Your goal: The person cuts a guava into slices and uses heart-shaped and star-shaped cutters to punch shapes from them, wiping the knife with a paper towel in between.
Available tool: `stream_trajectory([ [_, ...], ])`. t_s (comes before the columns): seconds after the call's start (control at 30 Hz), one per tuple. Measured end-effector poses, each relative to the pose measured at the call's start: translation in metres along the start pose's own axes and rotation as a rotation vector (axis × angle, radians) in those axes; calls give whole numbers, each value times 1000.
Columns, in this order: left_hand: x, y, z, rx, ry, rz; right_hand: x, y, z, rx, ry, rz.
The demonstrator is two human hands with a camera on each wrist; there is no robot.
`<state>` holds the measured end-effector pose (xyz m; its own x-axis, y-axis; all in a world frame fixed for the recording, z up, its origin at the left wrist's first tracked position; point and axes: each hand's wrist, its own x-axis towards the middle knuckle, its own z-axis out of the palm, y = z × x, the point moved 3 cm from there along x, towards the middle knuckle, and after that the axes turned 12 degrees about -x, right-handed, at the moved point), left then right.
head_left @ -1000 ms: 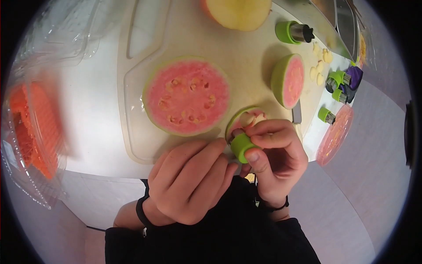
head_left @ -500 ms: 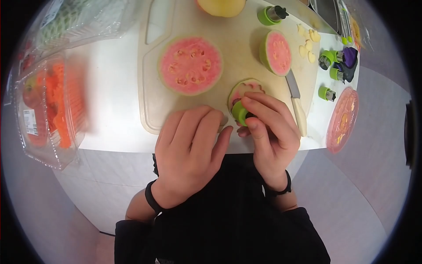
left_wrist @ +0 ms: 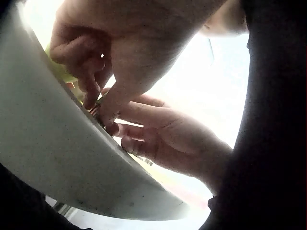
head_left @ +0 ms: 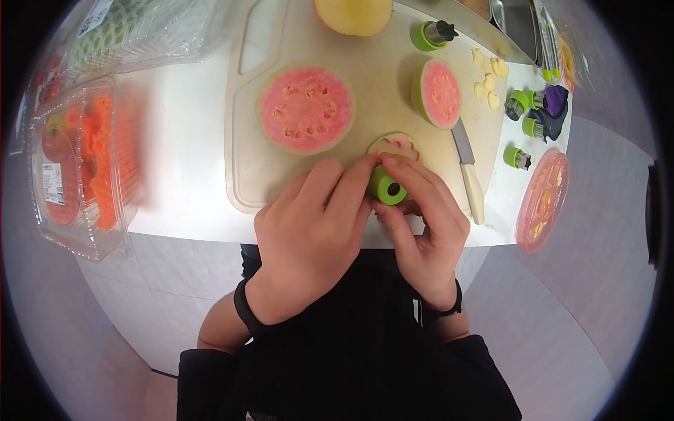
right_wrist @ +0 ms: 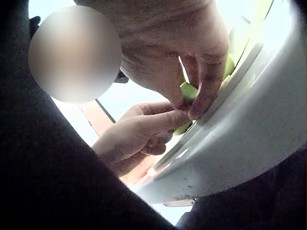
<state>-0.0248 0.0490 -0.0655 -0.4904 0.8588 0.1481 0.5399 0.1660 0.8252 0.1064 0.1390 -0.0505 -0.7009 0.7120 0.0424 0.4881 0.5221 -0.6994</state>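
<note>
In the head view my right hand (head_left: 432, 224) pinches a green-handled cookie cutter (head_left: 382, 193) between thumb and fingers, its dark hole facing up. Behind the cutter, a thin guava slice (head_left: 397, 146) with a wavy cut edge shows its far part; the hands cover the rest. My left hand (head_left: 309, 224) comes in from the left, its index fingertip right at the cutter and slice. Thumb and curled finger of the left hand (left_wrist: 120, 62) pinch the slice's edge in the left wrist view. A larger round guava slice (head_left: 307, 110) lies on the cutting board (head_left: 242, 161).
A guava half (head_left: 441, 95), a knife (head_left: 470, 172), a cut apple (head_left: 354, 14) and another green cutter (head_left: 434, 34) lie on the board. Small cut shapes (head_left: 491, 77) lie at its right. Several cutters (head_left: 518, 158) and a pink plate (head_left: 542, 200) stand beyond. A clear fruit container (head_left: 77, 175) stands left.
My left hand drew back with its fingers apart from the cutter, then came in again to the cutter and slice. The cutter has turned so its hole faces up. The head view shifted.
</note>
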Motion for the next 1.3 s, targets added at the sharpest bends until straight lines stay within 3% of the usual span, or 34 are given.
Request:
stream_trajectory([
  [0.2, 2, -5, 0, 10, 5, 41, -2, 0, -2, 0, 8, -8],
  [0.33, 2, -2, 1, -13, 7, -26, -4, 1, -2, 1, 12, -31],
  [0.57, 2, -1, 0, 0, -1, -22, -15, 5, -14, 138, 148, 17],
  [0.77, 3, 0, -1, 0, 1, 11, -25, 21, -15, 519, 181, 116],
  [1.0, -2, 1, -3, -36, -16, 21, -26, 37, -23, 700, 256, 309],
  [1.3, -4, 11, 7, 2, -41, 111, -33, 44, -26, 983, 230, 334],
])
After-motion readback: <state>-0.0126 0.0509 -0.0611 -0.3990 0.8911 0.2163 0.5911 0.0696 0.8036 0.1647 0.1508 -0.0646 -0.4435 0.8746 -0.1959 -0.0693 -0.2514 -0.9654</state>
